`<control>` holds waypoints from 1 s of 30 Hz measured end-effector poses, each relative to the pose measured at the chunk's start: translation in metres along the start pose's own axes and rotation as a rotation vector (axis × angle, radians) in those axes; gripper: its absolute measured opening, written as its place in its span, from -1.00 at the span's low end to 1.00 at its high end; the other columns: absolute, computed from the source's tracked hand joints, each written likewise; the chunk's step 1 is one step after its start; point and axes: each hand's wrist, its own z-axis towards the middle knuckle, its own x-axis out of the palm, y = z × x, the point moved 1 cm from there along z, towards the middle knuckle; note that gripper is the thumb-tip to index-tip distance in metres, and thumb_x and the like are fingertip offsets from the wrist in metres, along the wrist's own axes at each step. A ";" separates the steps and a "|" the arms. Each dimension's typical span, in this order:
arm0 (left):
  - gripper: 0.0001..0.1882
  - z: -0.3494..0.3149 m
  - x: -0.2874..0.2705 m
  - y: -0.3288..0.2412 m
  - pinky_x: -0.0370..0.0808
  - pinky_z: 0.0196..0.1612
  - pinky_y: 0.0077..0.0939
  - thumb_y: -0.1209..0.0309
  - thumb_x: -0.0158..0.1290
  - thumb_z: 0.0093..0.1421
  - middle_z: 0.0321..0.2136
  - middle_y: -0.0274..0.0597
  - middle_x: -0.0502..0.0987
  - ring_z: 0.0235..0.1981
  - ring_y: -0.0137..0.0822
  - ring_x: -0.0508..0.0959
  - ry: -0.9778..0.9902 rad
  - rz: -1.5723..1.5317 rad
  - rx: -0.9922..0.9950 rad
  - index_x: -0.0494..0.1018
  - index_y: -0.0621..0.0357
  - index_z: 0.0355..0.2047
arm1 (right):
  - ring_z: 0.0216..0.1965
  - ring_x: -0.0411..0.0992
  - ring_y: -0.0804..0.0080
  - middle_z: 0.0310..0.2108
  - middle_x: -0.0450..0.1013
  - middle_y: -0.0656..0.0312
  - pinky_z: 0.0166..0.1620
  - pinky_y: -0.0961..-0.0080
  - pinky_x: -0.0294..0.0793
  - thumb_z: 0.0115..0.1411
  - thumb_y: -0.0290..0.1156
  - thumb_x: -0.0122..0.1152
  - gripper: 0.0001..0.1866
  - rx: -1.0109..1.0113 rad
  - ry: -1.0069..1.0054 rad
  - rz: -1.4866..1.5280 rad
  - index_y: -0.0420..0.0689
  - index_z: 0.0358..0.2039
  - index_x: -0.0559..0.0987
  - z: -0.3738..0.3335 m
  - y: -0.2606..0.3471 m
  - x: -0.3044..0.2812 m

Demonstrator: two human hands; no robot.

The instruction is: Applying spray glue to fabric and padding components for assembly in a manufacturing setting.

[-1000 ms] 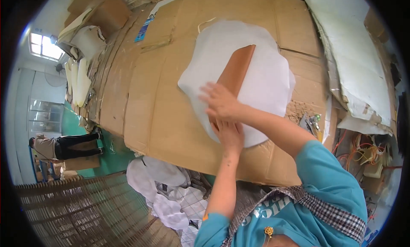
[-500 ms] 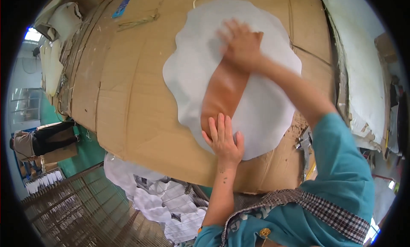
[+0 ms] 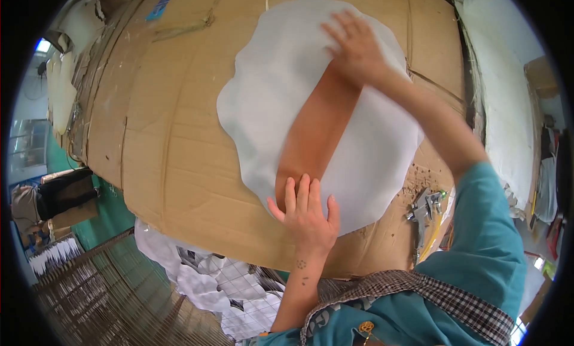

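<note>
A long brown leather-like strip lies on a large white irregular sheet, which rests on a cardboard-covered table. My left hand presses flat with fingers spread on the near end of the strip. My right hand lies flat on the far end of the strip, arm stretched out across the sheet. Neither hand grips anything.
A small tool with a green light lies at the table's right edge amid crumbs. White crumpled fabric sits below the near table edge. Cardboard scraps pile at the left, white sheets on the right.
My right hand slid from the strip's near end to its far end. The strip, raised on edge before, now lies flat, and my left hand stays pressed on its near end.
</note>
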 end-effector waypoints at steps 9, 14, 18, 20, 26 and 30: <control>-0.43 0.031 0.024 -0.006 -0.08 0.13 0.12 0.31 -0.05 0.02 0.12 -0.06 0.20 0.19 -0.02 0.10 -0.074 -0.005 0.068 0.22 0.28 0.06 | 0.17 0.02 0.02 0.11 0.14 0.07 0.14 0.14 0.07 0.08 -0.25 0.08 -0.52 -0.291 0.114 0.541 -0.05 0.03 0.30 -0.003 0.108 0.013; -0.45 0.042 0.024 -0.008 -0.07 0.14 0.11 0.36 -0.05 0.01 0.13 -0.10 0.19 0.20 -0.06 0.08 -0.048 -0.040 0.104 0.23 0.27 0.05 | 0.13 0.08 0.03 0.05 0.20 0.06 0.12 0.15 0.07 0.06 -0.30 0.10 -0.55 -0.220 0.062 0.304 -0.04 -0.01 0.33 0.032 0.058 0.031; -0.43 0.043 0.032 -0.009 -0.13 0.16 0.11 0.35 -0.01 0.00 0.11 -0.05 0.22 0.20 -0.02 0.07 -0.049 -0.057 0.092 0.23 0.25 0.05 | 0.09 0.13 0.02 0.01 0.24 0.05 0.12 0.15 0.08 0.01 -0.33 0.14 -0.57 -0.160 -0.048 0.304 -0.05 -0.06 0.36 0.034 0.077 0.021; -0.44 0.037 0.030 -0.007 -0.14 0.16 0.11 0.34 -0.01 0.01 0.10 -0.05 0.22 0.20 -0.02 0.07 -0.023 -0.070 0.077 0.23 0.25 0.05 | 0.10 0.12 0.03 0.01 0.23 0.06 0.11 0.13 0.10 -0.02 -0.34 0.16 -0.56 -0.312 0.022 0.641 -0.08 -0.08 0.37 -0.004 0.148 0.019; -0.45 0.039 0.029 -0.005 -0.15 0.15 0.12 0.32 -0.05 0.04 0.13 -0.07 0.19 0.20 -0.03 0.08 -0.035 -0.053 0.070 0.21 0.23 0.07 | 0.04 0.17 0.14 -0.04 0.28 0.18 0.01 0.11 0.18 -0.06 -0.25 0.17 -0.60 -0.496 -0.059 0.519 -0.07 -0.17 0.40 0.008 0.128 0.020; -0.45 0.039 0.031 -0.008 -0.15 0.16 0.11 0.32 -0.05 0.05 0.13 -0.08 0.19 0.21 -0.04 0.08 -0.046 -0.047 0.089 0.21 0.22 0.07 | 0.10 0.09 0.04 0.03 0.23 0.04 0.13 0.20 0.08 0.05 -0.27 0.00 -0.58 -0.069 0.121 -0.038 -0.13 -0.06 0.35 0.061 -0.037 0.045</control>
